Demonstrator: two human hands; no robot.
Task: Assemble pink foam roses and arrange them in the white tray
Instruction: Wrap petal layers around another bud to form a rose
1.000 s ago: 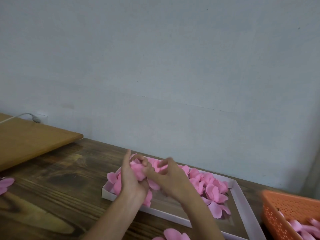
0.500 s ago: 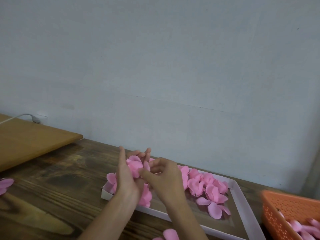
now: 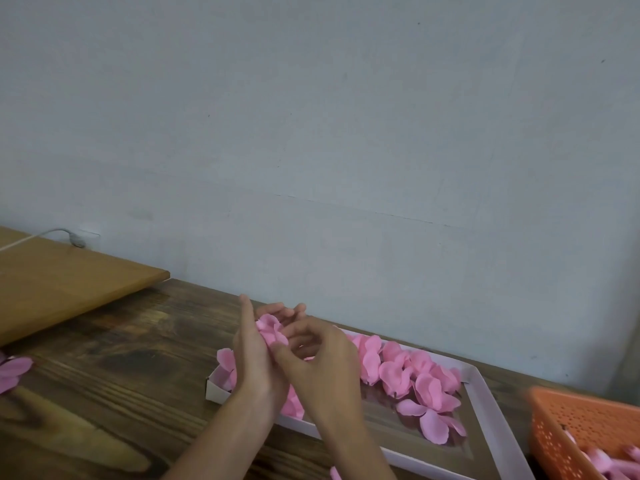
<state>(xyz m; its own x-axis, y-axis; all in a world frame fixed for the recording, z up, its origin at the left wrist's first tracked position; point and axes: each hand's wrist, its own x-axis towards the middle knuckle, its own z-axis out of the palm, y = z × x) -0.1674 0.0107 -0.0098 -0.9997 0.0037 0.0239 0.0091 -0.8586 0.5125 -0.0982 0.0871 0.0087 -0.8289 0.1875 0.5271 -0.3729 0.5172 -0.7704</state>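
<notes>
Above the table (image 3: 104, 393), fingers (image 3: 295, 328) pinch the pink rose (image 3: 269, 325).

Small hand-craft work area at a dark, stained wooden table (image 3: 104, 358) set against a bare grey-blue painted wall (image 3: 311, 133). Shown by batch-work supplies: white tray (image 3: 485, 389) strewn with pink foam petals (image 3: 429, 386), orange perforated plastic basket (image 3: 581, 424) with more pink pieces at the right edge, loose petals (image 3: 14, 370) at far left. Half-made pink foam rose (image 3: 272, 329) held between left hand (image 3: 254, 362) and right hand (image 3: 322, 368). Lighter wooden board (image 3: 62, 285) and grey cable (image 3: 52, 233) by the wall.
</notes>
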